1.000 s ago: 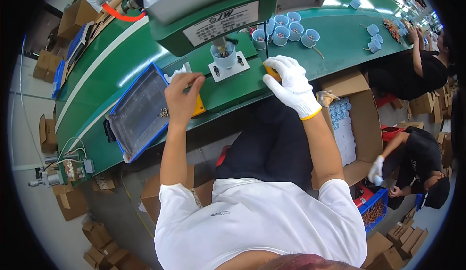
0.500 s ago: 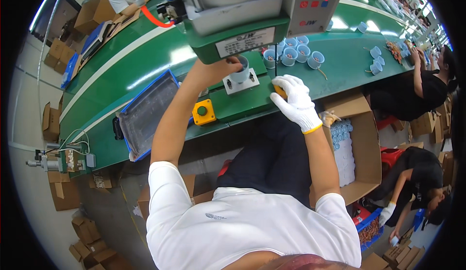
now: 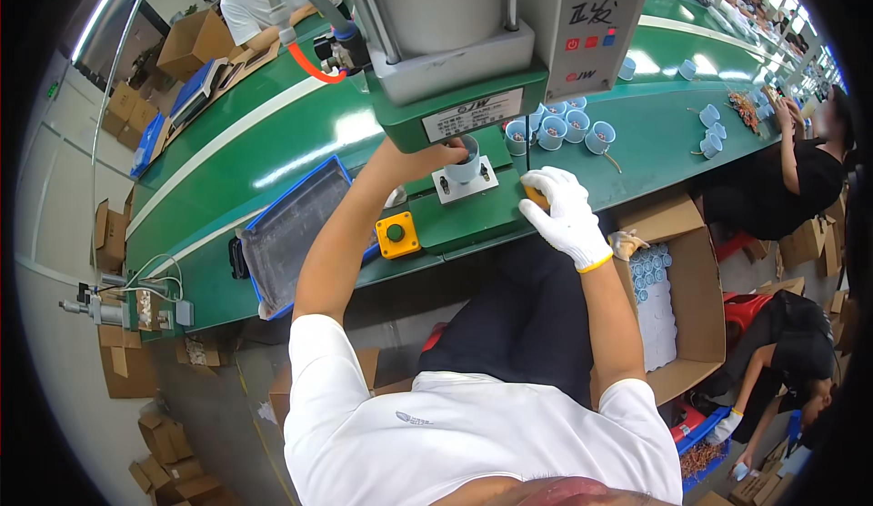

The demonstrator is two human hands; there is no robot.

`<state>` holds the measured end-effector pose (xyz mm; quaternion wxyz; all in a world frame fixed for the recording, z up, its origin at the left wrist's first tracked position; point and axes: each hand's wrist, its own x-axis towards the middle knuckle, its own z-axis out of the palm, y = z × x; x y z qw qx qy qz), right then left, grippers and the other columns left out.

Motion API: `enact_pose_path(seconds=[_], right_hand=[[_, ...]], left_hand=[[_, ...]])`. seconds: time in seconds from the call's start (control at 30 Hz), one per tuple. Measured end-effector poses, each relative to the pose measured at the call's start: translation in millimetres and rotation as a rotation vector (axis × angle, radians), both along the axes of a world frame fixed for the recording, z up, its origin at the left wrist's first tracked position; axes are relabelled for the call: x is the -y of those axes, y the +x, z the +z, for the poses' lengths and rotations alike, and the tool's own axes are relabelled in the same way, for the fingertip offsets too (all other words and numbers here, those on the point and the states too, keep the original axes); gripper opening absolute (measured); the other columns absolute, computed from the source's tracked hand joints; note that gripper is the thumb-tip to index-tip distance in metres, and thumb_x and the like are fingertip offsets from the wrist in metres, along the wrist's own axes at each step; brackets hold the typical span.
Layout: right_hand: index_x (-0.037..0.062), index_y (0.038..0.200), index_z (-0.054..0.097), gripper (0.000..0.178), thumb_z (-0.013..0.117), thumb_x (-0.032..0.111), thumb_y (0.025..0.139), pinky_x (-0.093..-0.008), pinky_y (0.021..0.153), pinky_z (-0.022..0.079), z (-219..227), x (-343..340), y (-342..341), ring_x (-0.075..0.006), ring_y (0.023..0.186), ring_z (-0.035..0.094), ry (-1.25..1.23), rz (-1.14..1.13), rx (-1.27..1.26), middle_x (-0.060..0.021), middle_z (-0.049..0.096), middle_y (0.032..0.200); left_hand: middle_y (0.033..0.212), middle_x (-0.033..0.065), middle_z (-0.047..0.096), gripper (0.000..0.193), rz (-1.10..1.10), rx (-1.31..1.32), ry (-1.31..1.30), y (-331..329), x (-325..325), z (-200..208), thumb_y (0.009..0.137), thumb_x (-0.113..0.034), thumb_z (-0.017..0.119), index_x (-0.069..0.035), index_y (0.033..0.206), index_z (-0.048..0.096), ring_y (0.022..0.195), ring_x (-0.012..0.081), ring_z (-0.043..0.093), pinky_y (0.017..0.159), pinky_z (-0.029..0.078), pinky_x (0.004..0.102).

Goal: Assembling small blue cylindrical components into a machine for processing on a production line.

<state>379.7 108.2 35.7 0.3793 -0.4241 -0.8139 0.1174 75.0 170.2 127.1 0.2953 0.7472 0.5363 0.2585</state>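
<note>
A light-blue plastic cup (image 3: 465, 170) stands on a metal plate (image 3: 468, 182) beneath the head of a green bench press (image 3: 466, 117). My bare left hand (image 3: 435, 156) is closed at the cup's rim, its fingertips partly hidden by the press head. Something dark grey shows inside the cup. My right hand (image 3: 566, 211), in a white knit glove, rests over a yellow button box (image 3: 536, 199) at the right side of the press base. Its thumb is spread away from the other fingers. A second yellow box with a green button (image 3: 396, 234) sits at the base's left.
Several light-blue cups (image 3: 576, 124) with small parts inside stand right of the press. A blue-rimmed tray (image 3: 300, 233) lies to the left. An open carton (image 3: 696, 297) of cups is by my right forearm. Co-workers (image 3: 812, 174) sit along the green bench (image 3: 655, 133).
The whole view has shifted, so the press and bench appear a little lower and further right. A display on the control box is now in view. Both hands stay at the same places on the press.
</note>
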Motion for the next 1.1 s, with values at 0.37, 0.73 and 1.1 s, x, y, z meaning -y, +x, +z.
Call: enact_pose_path(seconds=[0.37, 0.73, 1.1], right_hand=[[0.0051, 0.116, 0.076, 0.028, 0.080, 0.020, 0.092, -0.0482, 0.105, 0.056, -0.6, 4.7, 1.6, -0.0393, 0.119, 0.069, 0.038, -0.103, -0.079, -0.0153, 0.075, 0.121], [0.0039, 0.098, 0.077, 0.021, 0.082, 0.024, 0.093, -0.0476, 0.093, 0.061, 10.4, 6.3, -3.5, -0.0363, 0.107, 0.075, 0.035, -0.230, 0.023, -0.0145, 0.078, 0.112], [0.0014, 0.111, 0.083, 0.025, 0.079, 0.022, 0.098, -0.0471, 0.108, 0.058, 1.2, 5.8, 0.7, -0.0388, 0.119, 0.075, 0.038, -0.187, 0.173, -0.0200, 0.080, 0.125]], left_hand=[[0.102, 0.0135, 0.084, 0.030, 0.126, 0.190, 0.040, -25.4, 24.7, -16.1, 0.095, -0.016, 0.087, 0.001, 0.120, 0.082, 0.093, 0.0220, 0.080, 0.084, 0.061, 0.0364], [0.106, 0.0115, 0.081, 0.022, 0.426, -0.134, 0.769, -51.7, 150.1, -138.9, 0.083, -0.014, 0.094, 0.000, 0.093, 0.081, 0.110, 0.0349, 0.077, 0.092, 0.065, 0.0447], [0.118, 0.0073, 0.077, 0.019, 0.060, -0.361, 0.678, -98.8, 151.2, -108.8, 0.088, -0.018, 0.086, -0.007, 0.104, 0.086, 0.119, 0.0325, 0.070, 0.103, 0.060, 0.0441]])
